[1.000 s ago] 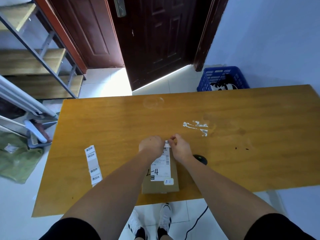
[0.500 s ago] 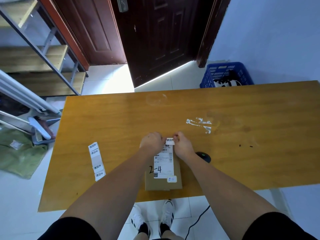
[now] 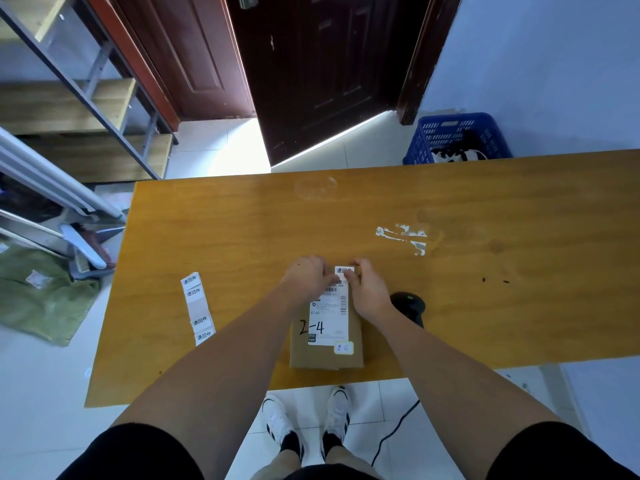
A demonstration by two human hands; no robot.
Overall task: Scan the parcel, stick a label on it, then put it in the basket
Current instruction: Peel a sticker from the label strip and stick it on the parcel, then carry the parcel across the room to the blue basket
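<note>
A small brown cardboard parcel [image 3: 325, 353] lies near the front edge of the wooden table [image 3: 242, 230], with a white shipping slip and "2-4" written on it. A small white label [image 3: 344, 270] sits at the parcel's far end, pinched between the fingertips of both hands. My left hand [image 3: 308, 277] holds its left side, my right hand [image 3: 369, 289] its right side. The blue basket [image 3: 450, 133] stands on the floor beyond the table's far right edge. A black scanner [image 3: 408, 303] lies just right of my right wrist.
A strip of white labels [image 3: 197, 308] lies on the table to the left of the parcel. White sticker residue [image 3: 403, 235] marks the table's middle right. A metal shelf rack [image 3: 86, 98] and a green sack [image 3: 38, 296] are on the left floor. A dark door [image 3: 329, 74] is ahead.
The label between my fingertips has come into clearer view at the parcel's far end. Both hands stay at that spot; the camera has tilted slightly.
</note>
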